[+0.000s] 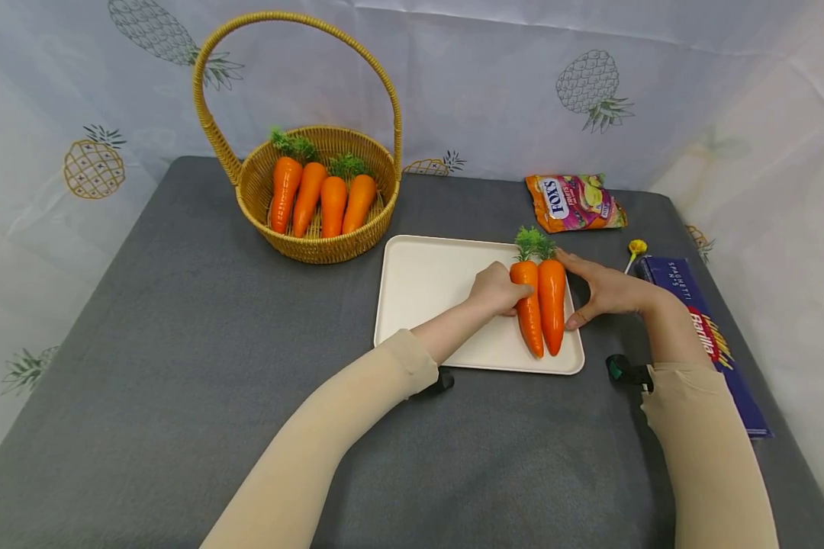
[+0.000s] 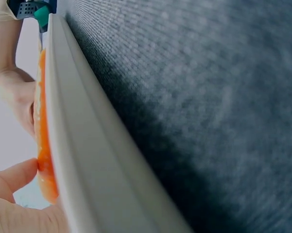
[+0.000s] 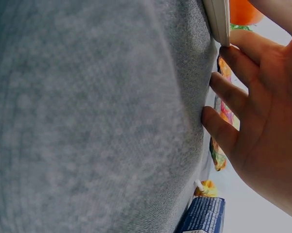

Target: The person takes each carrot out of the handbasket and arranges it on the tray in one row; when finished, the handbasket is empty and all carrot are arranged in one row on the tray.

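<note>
Clamped in the fingers of the left hand (image 1: 496, 290): glossy orange, tapering, green-topped carrot (image 1: 530, 326), beside a matching carrot (image 1: 552, 297) on a cream rectangular tray (image 1: 439, 278). Probably light, stiff and slippery; best taken around the thick end. With left fingertips hidden by the carrot, and right hand (image 1: 604, 288) at the tray's edge, fingers spread apart.

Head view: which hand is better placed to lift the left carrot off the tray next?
Probably the left hand: its thumb lies on the left carrot, whereas the right hand, fingers spread, is at the right edge of the tray.
</note>
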`<action>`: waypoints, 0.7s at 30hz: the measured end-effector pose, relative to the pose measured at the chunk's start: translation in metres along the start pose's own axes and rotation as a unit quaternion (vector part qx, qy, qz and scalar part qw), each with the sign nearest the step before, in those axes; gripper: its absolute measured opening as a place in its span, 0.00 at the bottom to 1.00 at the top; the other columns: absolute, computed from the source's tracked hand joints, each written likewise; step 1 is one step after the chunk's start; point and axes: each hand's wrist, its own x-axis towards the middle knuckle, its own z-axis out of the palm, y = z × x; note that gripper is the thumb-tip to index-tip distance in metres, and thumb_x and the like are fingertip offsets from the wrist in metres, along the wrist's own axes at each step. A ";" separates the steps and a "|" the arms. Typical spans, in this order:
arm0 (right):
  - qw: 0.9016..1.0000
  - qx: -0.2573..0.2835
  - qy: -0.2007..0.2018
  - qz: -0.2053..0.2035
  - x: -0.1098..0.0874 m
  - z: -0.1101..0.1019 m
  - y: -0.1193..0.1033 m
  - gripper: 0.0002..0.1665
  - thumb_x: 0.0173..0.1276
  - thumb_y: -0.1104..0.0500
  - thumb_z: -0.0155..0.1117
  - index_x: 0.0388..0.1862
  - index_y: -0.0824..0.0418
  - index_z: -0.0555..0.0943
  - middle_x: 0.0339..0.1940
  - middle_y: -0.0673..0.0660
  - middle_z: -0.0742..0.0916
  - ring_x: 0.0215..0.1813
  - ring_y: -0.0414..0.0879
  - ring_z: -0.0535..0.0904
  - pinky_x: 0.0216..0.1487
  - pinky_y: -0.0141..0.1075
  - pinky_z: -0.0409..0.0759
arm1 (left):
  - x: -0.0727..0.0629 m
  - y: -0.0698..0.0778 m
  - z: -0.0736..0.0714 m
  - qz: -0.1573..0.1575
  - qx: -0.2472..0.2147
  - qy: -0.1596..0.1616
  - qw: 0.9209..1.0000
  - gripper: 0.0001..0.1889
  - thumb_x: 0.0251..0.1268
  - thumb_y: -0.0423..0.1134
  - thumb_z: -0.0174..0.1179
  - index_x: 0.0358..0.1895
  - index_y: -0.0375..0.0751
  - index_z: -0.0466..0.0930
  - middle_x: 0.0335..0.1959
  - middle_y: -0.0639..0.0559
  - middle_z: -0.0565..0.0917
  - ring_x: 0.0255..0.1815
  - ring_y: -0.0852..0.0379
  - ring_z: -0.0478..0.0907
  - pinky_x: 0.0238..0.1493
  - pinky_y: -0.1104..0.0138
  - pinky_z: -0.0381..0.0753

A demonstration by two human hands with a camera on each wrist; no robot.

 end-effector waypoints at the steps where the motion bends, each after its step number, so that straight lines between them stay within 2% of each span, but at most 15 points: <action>1: 1.000 0.000 0.000 0.000 0.000 0.000 0.000 0.76 0.47 0.47 0.81 0.82 0.56 0.39 0.83 0.68 0.45 0.82 0.72 0.37 0.73 0.75 0.38 | 0.000 0.000 0.000 0.002 0.001 0.000 1.000 0.16 0.66 0.42 0.64 0.44 0.34 0.72 0.34 0.44 0.79 0.20 0.55 0.83 0.28 0.70 0.87; 3: 1.000 0.000 0.000 0.001 0.000 0.000 0.000 0.76 0.47 0.47 0.81 0.82 0.56 0.39 0.83 0.68 0.45 0.82 0.72 0.37 0.73 0.75 0.38 | 0.001 0.000 0.000 0.002 0.001 -0.002 1.000 0.14 0.66 0.41 0.64 0.43 0.35 0.72 0.32 0.45 0.78 0.19 0.55 0.82 0.28 0.70 0.87; 9: 1.000 0.000 0.000 0.001 0.000 0.000 0.000 0.76 0.47 0.47 0.81 0.82 0.56 0.39 0.82 0.69 0.45 0.81 0.72 0.37 0.73 0.75 0.38 | 0.000 0.001 -0.001 -0.003 -0.011 -0.005 1.000 0.13 0.66 0.39 0.63 0.43 0.35 0.72 0.32 0.44 0.79 0.30 0.48 0.88 0.32 0.67 0.89; 13: 1.000 0.000 0.001 0.002 0.000 0.000 0.000 0.76 0.47 0.47 0.81 0.82 0.56 0.39 0.82 0.69 0.45 0.82 0.72 0.37 0.73 0.75 0.37 | -0.001 0.001 -0.002 -0.002 -0.018 -0.008 1.000 0.13 0.66 0.39 0.63 0.43 0.34 0.72 0.34 0.43 0.79 0.32 0.47 0.88 0.35 0.66 0.89; 17: 1.000 -0.001 0.002 0.001 0.000 0.001 0.001 0.76 0.47 0.47 0.82 0.82 0.55 0.39 0.82 0.69 0.45 0.82 0.71 0.37 0.73 0.75 0.38 | -0.001 0.000 -0.005 0.005 -0.024 -0.012 1.000 0.13 0.65 0.38 0.63 0.45 0.33 0.72 0.33 0.45 0.78 0.28 0.49 0.86 0.35 0.66 0.89; 21: 1.000 0.002 0.001 0.000 0.000 0.001 0.001 0.76 0.47 0.47 0.81 0.82 0.55 0.40 0.83 0.68 0.45 0.82 0.71 0.37 0.73 0.75 0.37 | -0.002 0.001 -0.010 0.016 -0.006 -0.010 1.000 0.13 0.65 0.38 0.63 0.43 0.33 0.72 0.29 0.49 0.73 0.21 0.55 0.77 0.25 0.72 0.82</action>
